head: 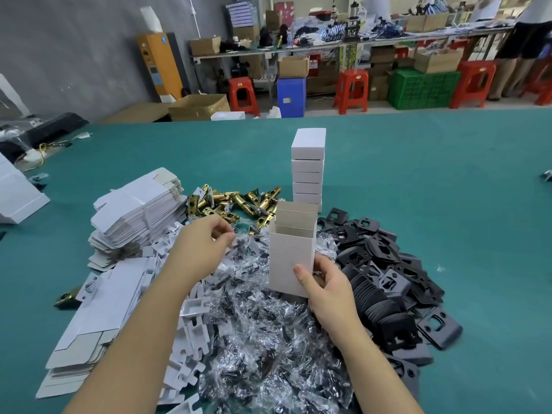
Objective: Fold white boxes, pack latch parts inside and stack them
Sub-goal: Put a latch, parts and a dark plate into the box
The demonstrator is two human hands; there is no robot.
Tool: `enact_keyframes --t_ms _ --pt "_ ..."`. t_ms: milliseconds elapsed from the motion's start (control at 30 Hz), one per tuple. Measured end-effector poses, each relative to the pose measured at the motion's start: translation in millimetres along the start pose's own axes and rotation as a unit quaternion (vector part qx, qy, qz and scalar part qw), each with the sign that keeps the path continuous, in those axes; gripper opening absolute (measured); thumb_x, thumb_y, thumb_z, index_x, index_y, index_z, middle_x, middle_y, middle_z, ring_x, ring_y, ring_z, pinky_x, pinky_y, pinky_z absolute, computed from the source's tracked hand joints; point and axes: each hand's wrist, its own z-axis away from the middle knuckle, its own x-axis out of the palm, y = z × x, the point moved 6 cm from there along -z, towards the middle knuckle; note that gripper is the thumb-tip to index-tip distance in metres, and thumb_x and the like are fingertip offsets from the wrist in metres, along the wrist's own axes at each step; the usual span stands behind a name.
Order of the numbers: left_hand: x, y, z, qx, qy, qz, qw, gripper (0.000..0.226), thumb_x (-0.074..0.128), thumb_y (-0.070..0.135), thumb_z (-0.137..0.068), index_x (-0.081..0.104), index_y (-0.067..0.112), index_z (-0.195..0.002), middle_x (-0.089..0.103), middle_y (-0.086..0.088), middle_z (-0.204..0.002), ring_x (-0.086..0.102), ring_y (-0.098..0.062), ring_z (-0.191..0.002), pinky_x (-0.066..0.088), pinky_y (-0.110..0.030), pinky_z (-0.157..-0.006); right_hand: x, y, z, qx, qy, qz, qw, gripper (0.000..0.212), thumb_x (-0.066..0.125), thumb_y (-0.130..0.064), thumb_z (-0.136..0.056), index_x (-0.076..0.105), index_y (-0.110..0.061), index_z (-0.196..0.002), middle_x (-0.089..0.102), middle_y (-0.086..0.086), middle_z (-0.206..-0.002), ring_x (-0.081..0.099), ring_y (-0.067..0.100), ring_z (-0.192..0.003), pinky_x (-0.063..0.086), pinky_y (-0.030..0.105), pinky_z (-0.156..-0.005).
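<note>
An erected white box is held upright, mouth open at the top, above the heap of clear plastic packets at the middle of the green surface. It is gripped low down by the right hand, whose thumb is laid across the front panel while the other fingers are curled round the right side; the top flaps are still standing.

The step in hand is judged to be the filling of this box. It is best done with the box kept upright and steady, so that a part can be dropped straight in past the flaps, and with the grip kept low and light, so that the thin card walls are not crushed.

The left hand is held just left of the box, over the packets and near the brass latch bolts. Its fingers are loosely curled, thumb and fingertips close together (whether anything is pinched between them cannot be told).

Behind the held box, a stack of closed white boxes is standing on the surface. Flat box blanks are piled to the left, and black strike plates are heaped to the right.
</note>
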Motion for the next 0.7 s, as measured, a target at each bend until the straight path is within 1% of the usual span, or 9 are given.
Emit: enact_keyframes --t_ms 100,167,267,300,367,433,567,633,700 --pt "-2 -2 0 -0.001 0.005 0.018 1.0 0.01 0.068 0.022 -0.097 0.069 0.026 -0.088 0.068 0.012 -0.082 0.058 -0.005 -0.068 0.038 -0.022 -0.058 0 -1 1 -0.001 0.002 -0.003 1.0 0.019 0.069 -0.033 -0.096 0.061 -0.043 -0.11 0.073 -0.023 -0.102 0.07 0.001 -0.09 0.054 0.019 -0.067" --pt "-2 -2 0 0.001 0.008 0.047 0.999 0.011 0.067 0.023 -0.098 0.067 0.027 -0.088 0.066 0.009 -0.081 0.053 -0.006 -0.061 0.038 -0.02 -0.055 0 -2 1 -0.004 -0.001 0.001 1.0 0.019 0.069 -0.033 -0.097 0.06 -0.044 -0.109 0.073 -0.023 -0.1 0.07 0.001 -0.088 0.052 0.018 -0.064" --pt "-6 2 1 0.011 0.047 0.117 0.992 0.011 0.062 0.02 -0.101 0.063 0.026 -0.092 0.066 0.008 -0.079 0.054 -0.003 -0.06 0.039 -0.016 -0.054 0 -2 0 -0.006 -0.002 0.009 1.0 0.019 0.069 -0.033 -0.097 0.061 -0.042 -0.111 0.073 -0.024 -0.1 0.069 0.0 -0.091 0.055 0.018 -0.069" --pt "-7 3 1 0.007 0.046 0.158 0.986 0.01 0.06 0.019 -0.101 0.062 0.025 -0.093 0.067 0.008 -0.074 0.054 -0.002 -0.057 0.04 -0.016 -0.053 0 -1 0 -0.007 -0.002 0.011 1.0 0.019 0.069 -0.033 -0.096 0.061 -0.041 -0.111 0.073 -0.023 -0.101 0.069 0.0 -0.092 0.056 0.019 -0.071" --pt "-6 6 2 -0.001 0.026 0.224 0.974 0.011 0.058 0.016 -0.103 0.062 0.022 -0.096 0.064 0.006 -0.063 0.051 -0.005 -0.051 0.04 -0.02 -0.047 0 0 0 -0.007 -0.001 0.014 1.0 0.019 0.07 -0.034 -0.096 0.061 -0.041 -0.111 0.073 -0.023 -0.101 0.07 0.0 -0.092 0.057 0.02 -0.073" --pt "-8 11 3 0.009 0.019 0.253 0.967 0.011 0.057 0.013 -0.103 0.063 0.02 -0.096 0.062 0.004 -0.059 0.05 -0.008 -0.05 0.039 -0.02 -0.044 0 1 0 -0.007 -0.002 0.017 1.0 0.02 0.069 -0.035 -0.096 0.061 -0.04 -0.113 0.073 -0.021 -0.103 0.07 0.0 -0.092 0.058 0.021 -0.073" --pt "-19 35 9 0.075 0.029 0.286 0.955 0.012 0.059 0.006 -0.101 0.064 0.016 -0.095 0.063 0.006 -0.064 0.054 -0.009 -0.054 0.042 -0.016 -0.046 0 2 -2 -0.009 -0.004 0.031 0.999 0.022 0.069 -0.036 -0.096 0.062 -0.037 -0.117 0.073 -0.019 -0.106 0.069 0.0 -0.092 0.057 0.02 -0.073" --pt "-23 50 10 0.117 0.025 0.274 0.954 0.013 0.06 0.004 -0.1 0.064 0.016 -0.095 0.065 0.005 -0.067 0.055 -0.009 -0.055 0.043 -0.016 -0.046 0 3 -2 -0.007 -0.005 0.032 0.999 0.025 0.069 -0.036 -0.096 0.064 -0.033 -0.121 0.073 -0.019 -0.106 0.07 0.0 -0.092 0.057 0.02 -0.073" --pt "-23 66 10 0.157 0.016 0.222 0.962 0.013 0.063 0.004 -0.098 0.065 0.016 -0.097 0.069 0.009 -0.074 0.06 -0.007 -0.059 0.047 -0.018 -0.052 0 5 -2 -0.004 -0.008 0.027 1.0 0.026 0.07 -0.036 -0.096 0.064 -0.034 -0.121 0.074 -0.02 -0.106 0.07 0.001 -0.094 0.058 0.022 -0.074"
